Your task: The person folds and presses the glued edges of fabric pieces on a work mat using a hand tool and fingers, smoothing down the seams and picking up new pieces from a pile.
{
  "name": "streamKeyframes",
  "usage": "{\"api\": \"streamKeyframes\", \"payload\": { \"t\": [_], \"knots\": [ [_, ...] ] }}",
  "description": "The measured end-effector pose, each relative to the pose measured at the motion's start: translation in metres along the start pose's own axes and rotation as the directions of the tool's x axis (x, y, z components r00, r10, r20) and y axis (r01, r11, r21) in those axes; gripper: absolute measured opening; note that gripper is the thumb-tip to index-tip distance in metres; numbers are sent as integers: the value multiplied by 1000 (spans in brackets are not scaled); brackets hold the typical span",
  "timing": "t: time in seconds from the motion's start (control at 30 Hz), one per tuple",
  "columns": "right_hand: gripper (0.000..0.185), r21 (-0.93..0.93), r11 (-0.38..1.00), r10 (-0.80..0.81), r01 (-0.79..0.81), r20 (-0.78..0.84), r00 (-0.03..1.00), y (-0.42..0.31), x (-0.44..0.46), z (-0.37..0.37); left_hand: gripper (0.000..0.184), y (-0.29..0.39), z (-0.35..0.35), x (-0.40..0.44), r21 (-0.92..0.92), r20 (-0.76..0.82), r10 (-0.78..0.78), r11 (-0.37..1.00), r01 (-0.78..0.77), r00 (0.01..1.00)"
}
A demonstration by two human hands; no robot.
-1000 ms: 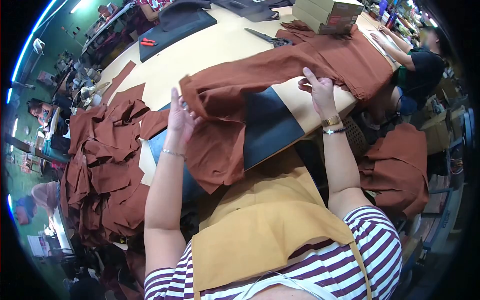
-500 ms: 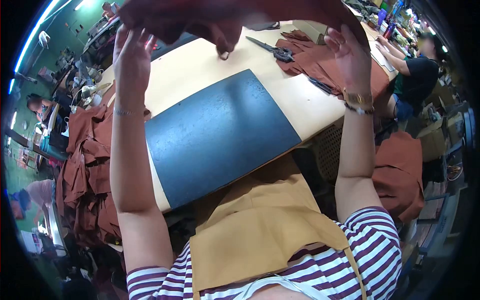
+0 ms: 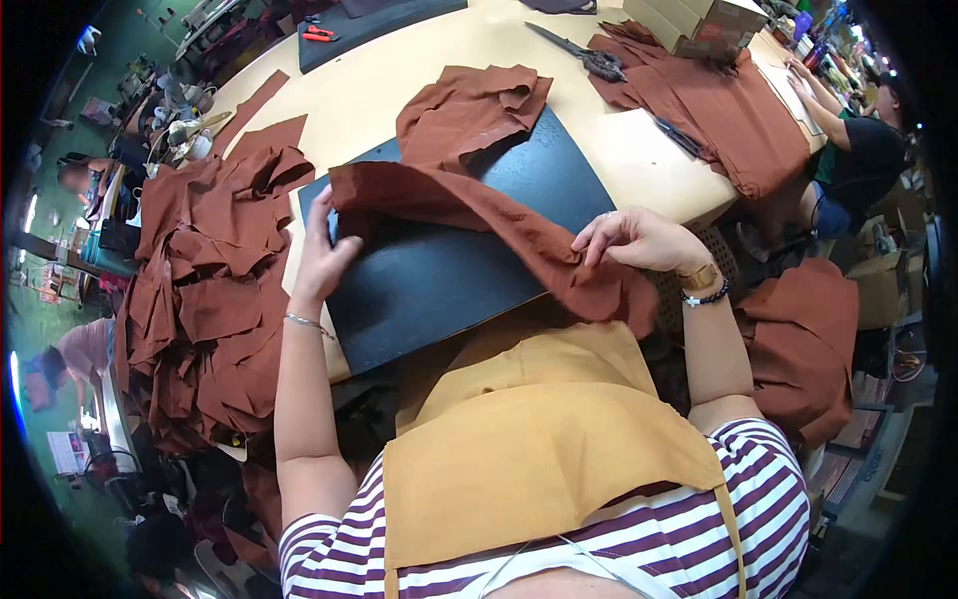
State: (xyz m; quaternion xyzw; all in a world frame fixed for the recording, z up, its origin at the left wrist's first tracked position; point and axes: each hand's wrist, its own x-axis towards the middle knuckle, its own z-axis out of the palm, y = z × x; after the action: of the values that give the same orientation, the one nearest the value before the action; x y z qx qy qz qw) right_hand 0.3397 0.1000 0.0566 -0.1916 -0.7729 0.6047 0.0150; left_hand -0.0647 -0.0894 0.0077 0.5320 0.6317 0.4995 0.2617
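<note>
A large, soft, rust-brown piece of leather (image 3: 474, 195) lies partly over the dark cutting board (image 3: 429, 285), its far part crumpled and its near edge lifted in a fold. My right hand (image 3: 644, 242) pinches that near edge at the right, where a flap hangs past the front of the board. At the left end of the fold is my left hand (image 3: 324, 250), thumb and fingers apart. Its fingertips are beside the leather's corner; whether they touch it I cannot tell.
Brown leather pieces (image 3: 220, 299) are heaped at the left; more lie folded (image 3: 733, 120) at the right under a cardboard box (image 3: 699, 25). Large scissors (image 3: 584, 50) and a dark-handled tool (image 3: 679, 138) rest on the table. A co-worker (image 3: 863, 150) sits at the right.
Both hands have come down from high up, bringing the leather onto the board. My left hand's fingers have spread, and my right hand now pinches the near edge.
</note>
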Motion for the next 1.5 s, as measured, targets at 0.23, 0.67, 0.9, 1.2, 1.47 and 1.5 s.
{"api": "streamKeyframes", "payload": {
  "t": [0.23, 0.67, 0.9, 1.2, 1.47, 1.5],
  "knots": [
    [21, -4, 998, 62, -62, 58, 996, -7, 0, -5, 29, -5, 22, 13, -62, -78, -16, 998, 11, 997],
    [39, -575, 816, -396, 50, -495, 773, -10, 129, -61, 41, 13, -53, -3, -277, 40, -21, 960, 31, 999],
    [54, -732, 498, -163, -465, -606, 779, -14, 245, -67, 78, 65, 81, -12, 774, 21, 19, 633, -28, 1000],
    [37, -401, 891, -412, -212, -911, -9, 90, 171, -189, 126, 27, 51, -23, 781, 79, -100, 625, 1, 992],
    [58, -462, 843, -523, -277, -823, -221, 113, 81, -195, 123, 31, 32, 6, 750, 244, -198, 659, -55, 949],
    [61, -532, 766, -629, -361, -738, -247, 87, 77, -175, 121, 33, 34, 7, 746, 221, -217, 665, -22, 951]
  ]
}}
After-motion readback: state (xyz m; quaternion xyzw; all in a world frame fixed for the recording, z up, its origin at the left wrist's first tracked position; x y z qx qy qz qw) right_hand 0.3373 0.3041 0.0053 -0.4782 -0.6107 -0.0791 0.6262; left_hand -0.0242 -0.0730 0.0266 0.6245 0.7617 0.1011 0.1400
